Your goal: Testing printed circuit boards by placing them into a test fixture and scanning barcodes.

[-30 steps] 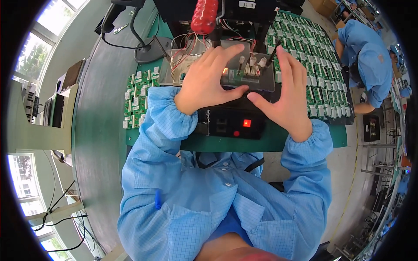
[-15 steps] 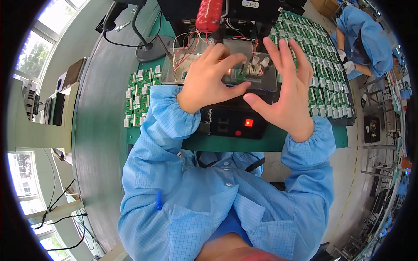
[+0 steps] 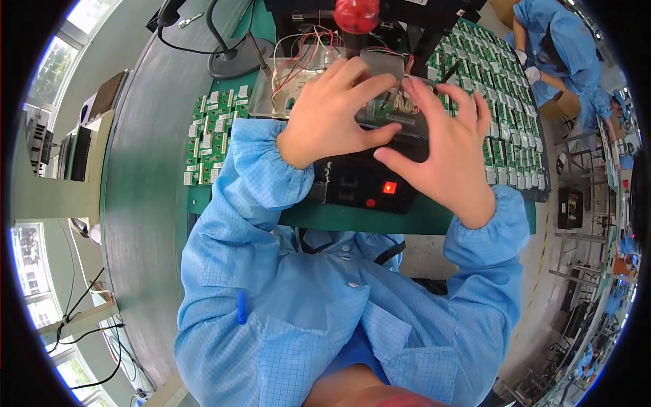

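A test fixture with a clear plate (image 3: 407, 144) stands in front of me, and a green circuit board (image 3: 371, 108) shows on it between my hands. My left hand (image 3: 332, 115) is over the fixture's left side, palm down, its thumb and forefinger well apart. On the other side my right hand (image 3: 444, 139) curves over the fixture, thumb apart from the forefinger. I see nothing gripped in either hand. Whether the fingertips touch the fixture cannot be made out. Close beyond the hands hangs a red handle (image 3: 356, 15). Red and white wires (image 3: 308, 57) run behind the left hand.
Rows of green circuit boards (image 3: 505, 115) cover the right of the table, and several more (image 3: 217, 136) lie at the left. A black box (image 3: 359, 186) with a lit red display is nearest me. A stand base (image 3: 234, 61) is at the back left. A co-worker (image 3: 559, 47) is at the far right.
My right hand's raised fingers have come down and inward over the fixture. My left hand has barely moved. The whole view has shifted slightly.
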`<state>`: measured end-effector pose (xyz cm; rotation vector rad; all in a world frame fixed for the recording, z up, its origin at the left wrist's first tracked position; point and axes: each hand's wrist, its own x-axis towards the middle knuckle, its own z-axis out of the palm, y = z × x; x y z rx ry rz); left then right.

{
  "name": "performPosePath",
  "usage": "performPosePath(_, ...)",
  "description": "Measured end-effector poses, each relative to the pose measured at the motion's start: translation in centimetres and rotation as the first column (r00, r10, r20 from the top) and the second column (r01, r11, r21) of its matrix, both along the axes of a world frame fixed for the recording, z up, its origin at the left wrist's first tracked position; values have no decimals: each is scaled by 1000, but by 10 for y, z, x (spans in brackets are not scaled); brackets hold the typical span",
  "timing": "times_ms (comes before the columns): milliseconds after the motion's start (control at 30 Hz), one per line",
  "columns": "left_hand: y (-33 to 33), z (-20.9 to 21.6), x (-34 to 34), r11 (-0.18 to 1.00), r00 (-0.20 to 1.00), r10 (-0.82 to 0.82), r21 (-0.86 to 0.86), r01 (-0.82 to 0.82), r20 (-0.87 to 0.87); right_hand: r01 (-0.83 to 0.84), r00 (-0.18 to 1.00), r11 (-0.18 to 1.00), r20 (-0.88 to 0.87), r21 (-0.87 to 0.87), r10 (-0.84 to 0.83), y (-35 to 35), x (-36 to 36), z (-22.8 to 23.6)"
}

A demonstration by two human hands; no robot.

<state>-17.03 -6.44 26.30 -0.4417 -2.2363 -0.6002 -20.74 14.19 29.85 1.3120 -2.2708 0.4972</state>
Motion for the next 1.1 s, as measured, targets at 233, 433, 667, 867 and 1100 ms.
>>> performPosePath(233, -1, -1, 1, 1000, 1000, 10, -20, -10, 7, -23, 1000, 997, -7, -67, 23, 2, -16, 12)
performPosePath(433, -2, -3, -1, 1000, 1000, 0, -25, 0, 2, -106, 990, 987, 79, -120, 116, -8, -48, 2)
performPosePath(667, -3, -4, -2, 999, 1000, -11, -30, 11, -11, -153, 974, 984, 155, -91, 166, -9, -62, 0)
performPosePath(867, -3, -3, -2, 999, 1000, -24, -22, 24, -16, -182, 972, 969, 117, -167, 203, -11, -63, -8)
performPosePath(1100, -4, -5, -2, 1000, 1000, -15, -17, 15, -7, -200, 972, 959, 82, -199, 220, -13, -65, -12)
